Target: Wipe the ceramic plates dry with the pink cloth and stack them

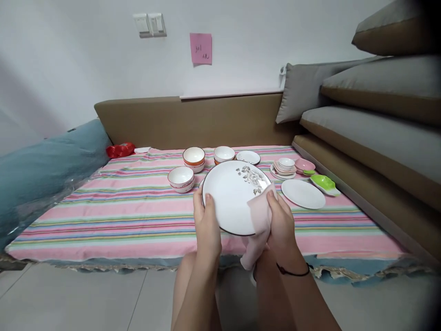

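A large white plate (229,195) with a grey flower print is tilted up in front of me, above the near edge of the striped cloth. My left hand (206,225) grips its lower left rim, thumb on the face. My right hand (281,225) presses a pale pink cloth (259,218) against the plate's right side, fingers closed around the cloth, which hangs down below the hand. A black band circles my right wrist.
On the pink striped bedcover (131,211) stand three bowls (181,178), a small flowered plate (248,157), a stack of small dishes (284,167), a pink dish (304,164), a green dish (324,183) and a plain white plate (303,193). Stacked cushions (372,133) right; blue bundle (44,170) left.
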`<action>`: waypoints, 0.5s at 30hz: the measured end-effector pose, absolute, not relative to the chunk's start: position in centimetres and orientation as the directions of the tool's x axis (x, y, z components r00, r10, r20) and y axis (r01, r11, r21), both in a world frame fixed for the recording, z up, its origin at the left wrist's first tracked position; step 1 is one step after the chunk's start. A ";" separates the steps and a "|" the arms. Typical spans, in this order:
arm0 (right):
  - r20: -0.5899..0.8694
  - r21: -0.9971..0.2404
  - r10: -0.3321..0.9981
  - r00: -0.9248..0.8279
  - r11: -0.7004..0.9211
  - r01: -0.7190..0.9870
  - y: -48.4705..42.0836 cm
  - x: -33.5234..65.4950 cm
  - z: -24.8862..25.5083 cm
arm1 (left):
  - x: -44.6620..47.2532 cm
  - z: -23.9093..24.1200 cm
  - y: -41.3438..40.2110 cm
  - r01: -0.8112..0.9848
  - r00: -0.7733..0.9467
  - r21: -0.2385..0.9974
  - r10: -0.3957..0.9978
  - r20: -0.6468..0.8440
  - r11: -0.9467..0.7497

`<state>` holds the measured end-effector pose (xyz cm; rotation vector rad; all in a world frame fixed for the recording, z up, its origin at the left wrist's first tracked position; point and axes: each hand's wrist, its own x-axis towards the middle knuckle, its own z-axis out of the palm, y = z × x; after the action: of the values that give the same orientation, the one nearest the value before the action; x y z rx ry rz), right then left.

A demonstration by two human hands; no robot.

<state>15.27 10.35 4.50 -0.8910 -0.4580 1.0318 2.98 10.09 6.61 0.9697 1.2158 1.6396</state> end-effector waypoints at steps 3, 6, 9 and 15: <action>0.026 -0.726 0.909 0.416 0.303 -0.617 13.6 14.4 6.4 | 3.4 7.8 13.7 -0.249 -0.306 0.941 0.940 0.150 -0.231; 0.061 -0.624 0.959 0.278 0.254 -0.739 16.6 13.8 5.8 | 3.9 6.1 17.7 -0.279 -0.391 0.909 0.902 0.186 -0.308; -0.124 -0.582 0.961 0.246 0.131 -0.803 19.5 14.1 2.1 | 4.0 2.0 21.3 -0.249 -0.456 0.927 0.878 0.145 -0.282; -0.382 -0.586 0.888 0.256 -0.019 -0.810 22.2 15.1 -6.8 | 3.0 -5.6 23.9 -0.281 -0.404 0.955 0.914 -0.028 -0.095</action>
<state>15.09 22.25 -6.76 -0.8340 -0.1165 1.3548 3.04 23.86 -5.61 0.7787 1.2471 1.6591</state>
